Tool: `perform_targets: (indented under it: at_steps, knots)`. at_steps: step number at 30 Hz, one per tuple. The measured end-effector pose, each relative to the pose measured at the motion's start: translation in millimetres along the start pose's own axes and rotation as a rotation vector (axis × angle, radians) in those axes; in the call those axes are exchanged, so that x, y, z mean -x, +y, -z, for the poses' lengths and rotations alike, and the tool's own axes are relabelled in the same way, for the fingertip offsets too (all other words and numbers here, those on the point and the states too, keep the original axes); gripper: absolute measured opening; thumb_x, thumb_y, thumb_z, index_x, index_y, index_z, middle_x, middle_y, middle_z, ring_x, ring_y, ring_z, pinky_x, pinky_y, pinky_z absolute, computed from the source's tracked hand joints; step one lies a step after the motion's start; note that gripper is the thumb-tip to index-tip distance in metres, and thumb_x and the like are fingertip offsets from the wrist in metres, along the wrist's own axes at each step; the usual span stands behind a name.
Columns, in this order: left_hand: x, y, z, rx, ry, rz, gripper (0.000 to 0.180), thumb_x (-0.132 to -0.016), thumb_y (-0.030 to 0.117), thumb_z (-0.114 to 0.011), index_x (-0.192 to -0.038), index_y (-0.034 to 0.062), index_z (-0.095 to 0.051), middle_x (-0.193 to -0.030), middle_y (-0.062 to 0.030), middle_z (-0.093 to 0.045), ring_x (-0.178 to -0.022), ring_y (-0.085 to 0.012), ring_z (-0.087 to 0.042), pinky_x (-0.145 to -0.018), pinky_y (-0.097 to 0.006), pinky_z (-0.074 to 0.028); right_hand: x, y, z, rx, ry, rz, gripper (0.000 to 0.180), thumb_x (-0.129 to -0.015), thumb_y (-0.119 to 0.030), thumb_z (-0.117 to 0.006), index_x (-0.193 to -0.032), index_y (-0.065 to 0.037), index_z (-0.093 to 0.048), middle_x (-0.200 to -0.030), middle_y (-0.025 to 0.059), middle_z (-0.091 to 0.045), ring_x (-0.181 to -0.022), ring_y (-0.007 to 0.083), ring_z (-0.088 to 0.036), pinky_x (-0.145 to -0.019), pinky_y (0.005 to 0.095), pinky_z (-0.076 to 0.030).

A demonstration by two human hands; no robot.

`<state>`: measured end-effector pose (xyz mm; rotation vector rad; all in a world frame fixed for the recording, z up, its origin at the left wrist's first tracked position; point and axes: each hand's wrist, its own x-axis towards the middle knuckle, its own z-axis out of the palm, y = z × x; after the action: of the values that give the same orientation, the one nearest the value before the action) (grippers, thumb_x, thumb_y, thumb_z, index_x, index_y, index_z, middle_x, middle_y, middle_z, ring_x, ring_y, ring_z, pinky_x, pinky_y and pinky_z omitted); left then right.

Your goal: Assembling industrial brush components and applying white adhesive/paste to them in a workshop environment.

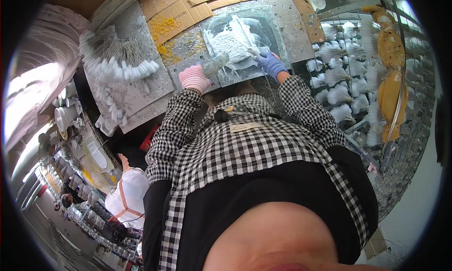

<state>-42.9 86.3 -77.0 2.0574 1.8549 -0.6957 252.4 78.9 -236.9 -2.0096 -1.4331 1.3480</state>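
My left hand, in a pink-and-white striped glove, is closed at the near edge of the bench. It grips a bundle of thin pieces with whitish ends, which points right toward the paste. My right hand, in a blue glove, is wrapped round the handle of a spatula. The long thin blade reaches away from me over a spread of thick white paste. Under the paste lies a smeared glass-like plate. How the left fingers sit round the bundle is partly hidden.
On the left board lies a fanned pile of wire stems with white tips. Yellow rubber bands lie on and beside cardboard. At right, a rack holds several white-tipped bundles, next to yellow foam-like pieces.
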Motion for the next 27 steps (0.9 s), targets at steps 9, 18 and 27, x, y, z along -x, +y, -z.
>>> perform_targets:
  at_steps: [9, 18, 27]
  knots:
    - [-7, 4, -16, -0.023, 0.071, 0.010, 0.050, -0.074, 0.041, -0.076, -0.114, 0.0129, -0.067, -0.111, -0.0119, -0.070, -0.105, -0.0274, -0.068, -0.089, -0.042, -0.053, 28, -52, 5, -1.062, -0.532, -0.434, 0.031, -0.100, -0.033, -0.048, -0.099, -0.005, -0.062, -0.069, -0.0004, -0.053, -0.042, 0.0033, -0.035, -0.032, 0.0189, -0.026]
    - [0, -34, -68, 0.213, 0.096, 0.016, 0.083, -0.067, 0.051, -0.084, -0.135, 0.0169, -0.053, -0.114, -0.0129, -0.068, -0.109, -0.0290, -0.065, -0.091, -0.042, -0.053, 87, -47, 15, 0.603, 0.144, 0.198, 0.044, -0.089, -0.049, -0.057, -0.100, -0.007, -0.067, -0.087, 0.0193, -0.071, -0.078, 0.0374, -0.070, -0.071, 0.0461, -0.055]
    - [-26, -25, -139, 1.124, 0.259, -0.296, 0.061, -0.071, 0.020, -0.087, -0.123, 0.0105, -0.057, -0.115, -0.0106, -0.067, -0.107, -0.0260, -0.064, -0.087, -0.038, -0.054, 85, -19, -25, 0.682, 0.334, 0.190, 0.022, -0.086, -0.027, -0.058, -0.090, -0.008, -0.069, -0.080, 0.0151, -0.072, -0.068, 0.0355, -0.070, -0.060, 0.0459, -0.055]
